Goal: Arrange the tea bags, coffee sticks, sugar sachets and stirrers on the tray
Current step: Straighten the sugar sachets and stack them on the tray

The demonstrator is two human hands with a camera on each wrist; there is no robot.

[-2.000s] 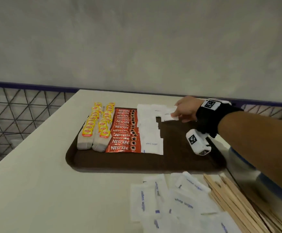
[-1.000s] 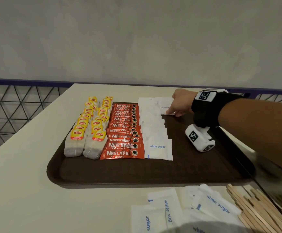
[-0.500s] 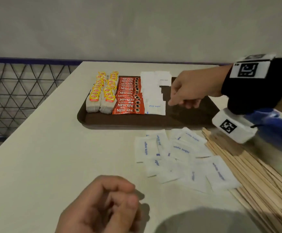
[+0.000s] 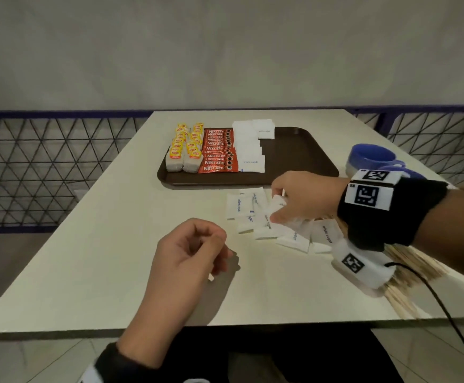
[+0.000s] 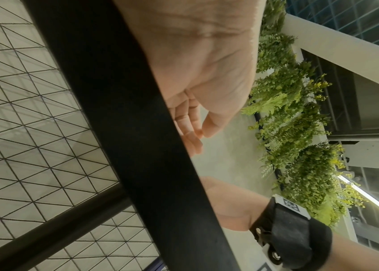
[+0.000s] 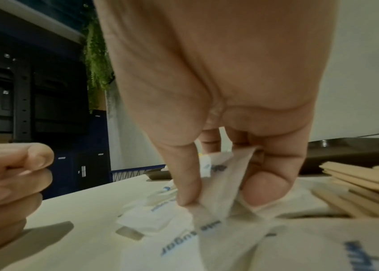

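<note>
On the brown tray [image 4: 294,150], from left to right, lie rows of yellow-tagged tea bags [image 4: 184,150], red coffee sticks [image 4: 219,154] and white sugar sachets [image 4: 250,147]. In front of the tray, more loose sugar sachets [image 4: 246,214] are scattered on the table. My right hand [image 4: 276,208] is down on this pile. In the right wrist view its thumb and fingers pinch one sugar sachet [image 6: 228,176] and lift its edge. Wooden stirrers [image 4: 410,269] lie under my right wrist. My left hand [image 4: 219,244] hovers over the table, fingers curled and holding nothing.
A blue cup [image 4: 372,158] stands to the right of the tray, close to my right wrist. The white table [image 4: 101,258] has bare surface on its left half. A wire mesh fence [image 4: 45,172] runs behind it. The table's near edge is just below my left hand.
My right hand left the tray's far end, where it set a sachet down, and came back to the loose pile to pinch another. My left hand has come into view.
</note>
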